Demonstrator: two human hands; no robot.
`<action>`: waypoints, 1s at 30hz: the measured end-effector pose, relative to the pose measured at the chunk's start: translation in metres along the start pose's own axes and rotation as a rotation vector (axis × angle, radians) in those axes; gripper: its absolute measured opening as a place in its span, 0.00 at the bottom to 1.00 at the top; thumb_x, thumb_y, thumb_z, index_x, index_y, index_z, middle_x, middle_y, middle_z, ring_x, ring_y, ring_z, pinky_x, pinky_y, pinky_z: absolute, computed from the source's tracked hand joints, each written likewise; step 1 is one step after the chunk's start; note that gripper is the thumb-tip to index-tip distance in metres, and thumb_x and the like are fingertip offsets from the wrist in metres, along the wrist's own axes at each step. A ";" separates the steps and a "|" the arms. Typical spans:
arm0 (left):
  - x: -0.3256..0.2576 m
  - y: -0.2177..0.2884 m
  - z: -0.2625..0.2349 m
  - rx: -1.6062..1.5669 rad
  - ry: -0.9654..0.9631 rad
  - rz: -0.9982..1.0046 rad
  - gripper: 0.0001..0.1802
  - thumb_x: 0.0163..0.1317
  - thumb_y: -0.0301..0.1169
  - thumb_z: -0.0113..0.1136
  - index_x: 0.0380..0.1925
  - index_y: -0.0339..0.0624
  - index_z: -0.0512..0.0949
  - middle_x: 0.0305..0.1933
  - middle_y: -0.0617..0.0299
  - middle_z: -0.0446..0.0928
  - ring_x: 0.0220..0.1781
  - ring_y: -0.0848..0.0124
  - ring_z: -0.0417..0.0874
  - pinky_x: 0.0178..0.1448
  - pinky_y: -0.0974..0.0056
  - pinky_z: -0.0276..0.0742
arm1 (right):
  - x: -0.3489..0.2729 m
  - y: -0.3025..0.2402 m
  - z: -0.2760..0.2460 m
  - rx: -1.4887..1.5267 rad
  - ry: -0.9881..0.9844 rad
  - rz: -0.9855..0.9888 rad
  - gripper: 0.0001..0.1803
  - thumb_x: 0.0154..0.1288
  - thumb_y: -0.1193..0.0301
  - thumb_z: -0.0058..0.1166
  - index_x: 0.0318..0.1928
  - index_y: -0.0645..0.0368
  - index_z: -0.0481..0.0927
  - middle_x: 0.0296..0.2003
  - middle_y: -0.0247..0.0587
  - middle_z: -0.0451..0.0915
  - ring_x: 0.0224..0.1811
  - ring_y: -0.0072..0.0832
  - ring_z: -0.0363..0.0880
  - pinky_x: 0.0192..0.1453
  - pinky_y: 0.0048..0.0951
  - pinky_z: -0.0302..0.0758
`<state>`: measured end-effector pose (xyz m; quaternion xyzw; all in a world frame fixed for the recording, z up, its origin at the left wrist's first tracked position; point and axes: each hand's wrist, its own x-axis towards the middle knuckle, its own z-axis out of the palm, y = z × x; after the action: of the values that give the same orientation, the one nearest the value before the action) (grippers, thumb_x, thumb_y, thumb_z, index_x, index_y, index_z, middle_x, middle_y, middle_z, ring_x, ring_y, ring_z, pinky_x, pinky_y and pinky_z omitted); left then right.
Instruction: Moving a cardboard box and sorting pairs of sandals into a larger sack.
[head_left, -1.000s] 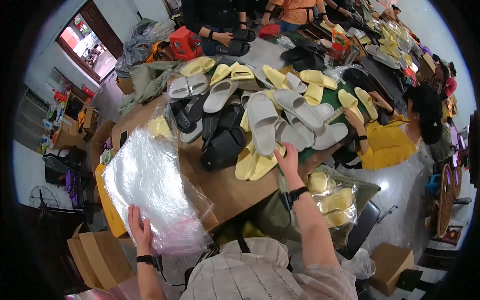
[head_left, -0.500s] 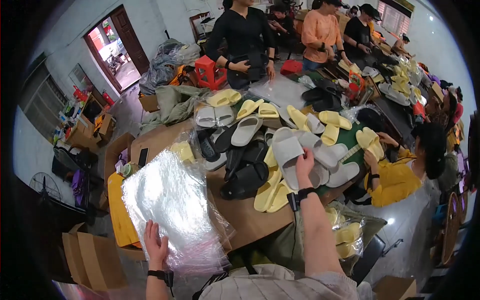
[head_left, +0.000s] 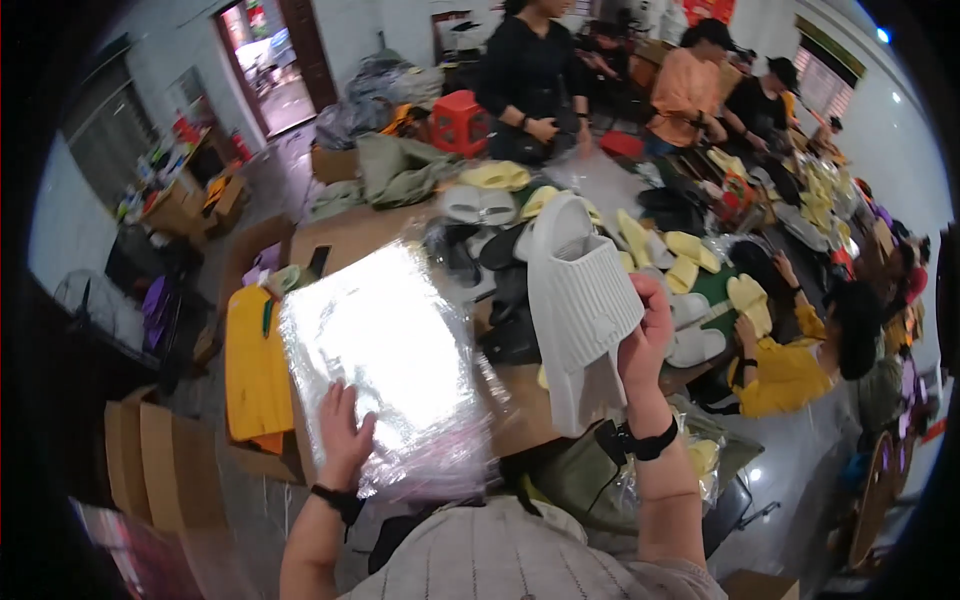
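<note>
My right hand (head_left: 648, 345) is closed on the side of a light grey slipper (head_left: 590, 290) with a ribbed strap, held upright above the table. I cannot tell whether a second one is nested behind it. My left hand (head_left: 346, 436) rests with fingers stretched out on the lower left part of a shiny stack of clear plastic bags (head_left: 395, 340). Behind the held slipper, black slippers (head_left: 510, 335) are partly covered. Grey slippers (head_left: 695, 345) and yellow slippers (head_left: 690, 258) lie in a heap to the right and beyond.
A phone (head_left: 320, 261) lies on the brown cardboard tabletop (head_left: 365, 225). To the left are a yellow cloth or bag (head_left: 258, 365) and open cardboard boxes (head_left: 180, 460). A co-worker in yellow (head_left: 790, 370) handles yellow slippers at the right; another in black (head_left: 530, 85) stands across the table.
My right hand has lifted the grey slipper off the heap and brought it nearer, tilted upright. My left hand stays on the bags. The whole view has shifted slightly.
</note>
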<state>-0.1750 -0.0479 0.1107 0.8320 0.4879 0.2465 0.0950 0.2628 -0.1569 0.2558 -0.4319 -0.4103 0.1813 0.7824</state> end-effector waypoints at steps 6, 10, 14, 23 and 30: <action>-0.006 -0.007 -0.005 -0.014 0.006 -0.015 0.32 0.59 0.42 0.64 0.60 0.34 0.73 0.71 0.38 0.65 0.75 0.44 0.60 0.77 0.45 0.53 | -0.042 -0.012 0.141 0.139 -0.089 -0.008 0.12 0.63 0.82 0.56 0.46 0.61 0.73 0.51 0.39 0.73 0.49 0.23 0.74 0.54 0.22 0.71; -0.010 -0.015 -0.002 -0.035 0.035 -0.015 0.33 0.60 0.45 0.63 0.60 0.35 0.73 0.71 0.39 0.65 0.75 0.42 0.61 0.76 0.44 0.54 | -0.064 0.022 0.205 0.186 -0.165 0.022 0.17 0.61 0.86 0.55 0.50 0.60 0.71 0.51 0.37 0.71 0.48 0.21 0.74 0.49 0.20 0.72; -0.006 -0.021 0.001 0.000 0.047 0.049 0.31 0.58 0.45 0.65 0.57 0.36 0.76 0.66 0.42 0.71 0.73 0.46 0.65 0.75 0.45 0.56 | -0.102 0.082 0.244 -0.311 -0.225 0.220 0.23 0.59 0.83 0.57 0.56 0.62 0.71 0.51 0.44 0.69 0.44 0.30 0.76 0.41 0.28 0.78; 0.017 0.024 0.010 -0.396 -0.153 0.247 0.26 0.64 0.39 0.64 0.59 0.38 0.74 0.59 0.52 0.77 0.65 0.62 0.75 0.67 0.56 0.70 | -0.189 0.128 0.214 -0.600 -0.652 0.086 0.32 0.61 0.62 0.65 0.62 0.62 0.70 0.64 0.53 0.68 0.67 0.49 0.66 0.70 0.42 0.66; 0.021 0.038 0.000 -0.732 -0.209 0.307 0.26 0.65 0.39 0.64 0.59 0.37 0.74 0.59 0.52 0.77 0.65 0.62 0.74 0.67 0.56 0.70 | -0.214 0.078 0.169 -0.702 -0.531 0.135 0.38 0.60 0.64 0.65 0.69 0.56 0.65 0.69 0.49 0.65 0.71 0.48 0.62 0.73 0.46 0.61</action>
<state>-0.1374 -0.0487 0.1326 0.8271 0.2258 0.3293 0.3957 0.0060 -0.1608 0.1371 -0.6357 -0.6047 0.1862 0.4422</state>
